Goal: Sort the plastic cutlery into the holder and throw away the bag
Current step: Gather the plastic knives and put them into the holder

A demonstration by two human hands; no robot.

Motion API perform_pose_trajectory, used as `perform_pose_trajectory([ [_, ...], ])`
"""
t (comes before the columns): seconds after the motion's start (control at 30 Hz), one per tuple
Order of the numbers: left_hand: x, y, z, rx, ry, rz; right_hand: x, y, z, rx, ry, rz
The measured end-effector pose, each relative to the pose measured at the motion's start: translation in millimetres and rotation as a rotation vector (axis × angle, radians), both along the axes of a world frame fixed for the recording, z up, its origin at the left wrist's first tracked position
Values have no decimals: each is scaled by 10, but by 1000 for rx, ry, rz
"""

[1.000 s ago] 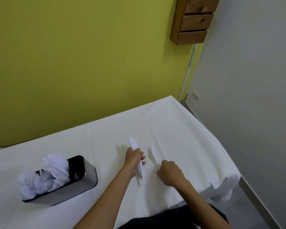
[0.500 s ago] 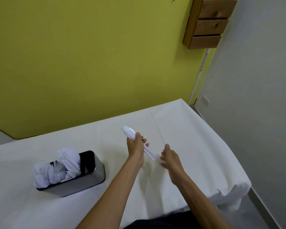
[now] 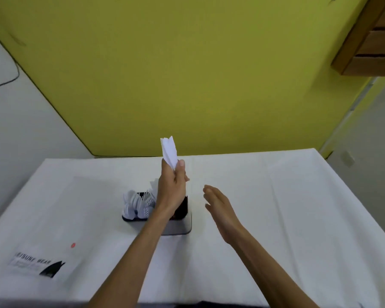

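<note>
I cannot tell which pieces make up the white plastic cutlery (image 3: 169, 152) in the left hand (image 3: 172, 187). Blur smears the upper ends and the fingers cover the rest. The left forearm hides the middle of the steel holder with a black lining (image 3: 180, 227), so I cannot see its compartments there. The print on the flat clear plastic bag (image 3: 38, 262) is too blurred to read. The picture's right edge cuts off the wooden drawer unit (image 3: 373, 45).
</note>
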State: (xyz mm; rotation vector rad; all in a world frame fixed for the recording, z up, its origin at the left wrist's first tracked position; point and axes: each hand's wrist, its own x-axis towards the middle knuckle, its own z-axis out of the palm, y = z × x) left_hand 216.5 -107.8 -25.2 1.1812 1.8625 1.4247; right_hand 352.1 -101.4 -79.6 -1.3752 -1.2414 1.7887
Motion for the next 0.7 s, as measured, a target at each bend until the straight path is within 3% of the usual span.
perform_pose_trajectory([
  [0.1,-323,-152,7,-83,104,-50,-273,-114,16,153,-136,124],
  [0.3,-522,-258,83,-179,314,-135,-531,-217,-14,258,-230,191],
  [0.5,-490,-374,123,-108,527,-94,-559,-251,-1,319,-264,194],
  [0.7,-745,-470,-53,-338,487,-80,-572,-271,-1,292,-283,171],
])
